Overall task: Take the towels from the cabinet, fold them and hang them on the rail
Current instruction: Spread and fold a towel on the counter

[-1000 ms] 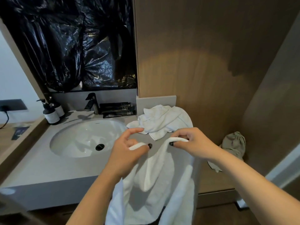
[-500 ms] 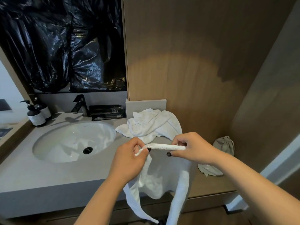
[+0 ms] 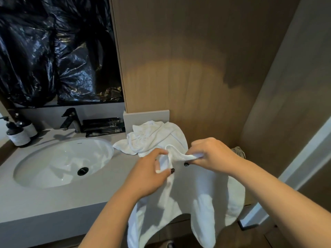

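So both hands pinch the white towel [image 3: 186, 194] top edge, left hand [image 3: 150, 176] and right hand [image 3: 213, 154] fingers curled tight on it, hanging off the counter [image 3: 53, 203] front to straighten for folding, spare towel [image 3: 154, 136] waiting far behind.

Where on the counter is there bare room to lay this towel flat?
Bare counter runs along the front edge, before the sink. Crowded: crumpled towel at the right back corner, bottles back left, faucet and dark packets behind the sink.
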`<state>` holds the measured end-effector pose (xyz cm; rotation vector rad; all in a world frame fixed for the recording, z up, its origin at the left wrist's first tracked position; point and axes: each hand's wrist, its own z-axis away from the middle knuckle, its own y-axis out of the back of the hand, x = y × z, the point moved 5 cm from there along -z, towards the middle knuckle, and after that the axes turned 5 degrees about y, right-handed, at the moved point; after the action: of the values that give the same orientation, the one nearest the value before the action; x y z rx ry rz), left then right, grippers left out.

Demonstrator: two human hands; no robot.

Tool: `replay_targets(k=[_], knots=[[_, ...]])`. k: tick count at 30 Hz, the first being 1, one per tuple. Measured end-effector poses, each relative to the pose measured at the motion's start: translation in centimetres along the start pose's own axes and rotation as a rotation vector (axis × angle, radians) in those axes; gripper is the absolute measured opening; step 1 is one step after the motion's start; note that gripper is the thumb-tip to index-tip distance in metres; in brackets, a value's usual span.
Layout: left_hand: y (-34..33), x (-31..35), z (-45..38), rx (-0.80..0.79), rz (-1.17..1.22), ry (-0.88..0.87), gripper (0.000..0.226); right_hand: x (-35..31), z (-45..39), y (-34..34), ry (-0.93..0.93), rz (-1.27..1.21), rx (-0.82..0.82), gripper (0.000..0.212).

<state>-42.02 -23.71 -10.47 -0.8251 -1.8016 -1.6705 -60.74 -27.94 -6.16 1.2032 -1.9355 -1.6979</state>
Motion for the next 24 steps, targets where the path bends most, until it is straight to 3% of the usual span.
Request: replay_targets(k=[2, 4, 8, 10, 15, 24], knots=[[-1.2, 0.8, -0.1, -0.041, -0.036, -0.043, 0.056, -0.9, 0.0, -0.2, 0.085, 0.059, -0.002, 0.014], [-1.9, 1.0, -0.2, -0.050, -0.037, -0.081, 0.058, -1.4, 0.3, -0.2, 0.136, 0.091, 0.003, 0.011], [-3.0, 1.2, 0.3, -0.088, -0.081, -0.142, 0.015, -2.0, 0.9, -0.2, 0.156, 0.116, -0.034, 0.010], [-3.0, 0.7, 0.5, -0.041, -0.085, -0.116, 0.006, -1.9, 1.2, -0.3, 0.102, 0.105, -0.075, 0.010], [-1.8, -0.8, 0.9, 0.061, -0.037, -0.038, 0.016, 0.0, 2.9, -0.6, -0.062, -0.010, -0.147, 0.018], [1.6, -4.2, 1.2, 0.292, 0.064, 0.190, 0.013, 5.2, 6.6, 0.8, -0.344, -0.090, -0.036, 0.021]])
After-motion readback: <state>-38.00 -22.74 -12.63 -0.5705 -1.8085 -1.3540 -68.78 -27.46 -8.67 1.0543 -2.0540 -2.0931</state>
